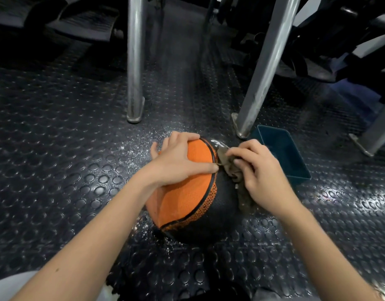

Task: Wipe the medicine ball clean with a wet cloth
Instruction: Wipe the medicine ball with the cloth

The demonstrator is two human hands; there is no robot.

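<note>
An orange and black medicine ball (187,203) sits on the studded black rubber floor in the middle of the view. My left hand (178,161) lies over its orange top, fingers spread around the far side and thumb pointing at the cloth. My right hand (259,172) grips a bunched grey-brown cloth (233,170) and holds it against the ball's black right side. A white smear (217,144) shows on the black part near the top.
A dark teal rectangular tub (283,153) stands just right of the ball. Two metal legs (135,61) (263,68) rise behind it, another (374,135) at far right. White specks (141,144) dust the floor left of the ball.
</note>
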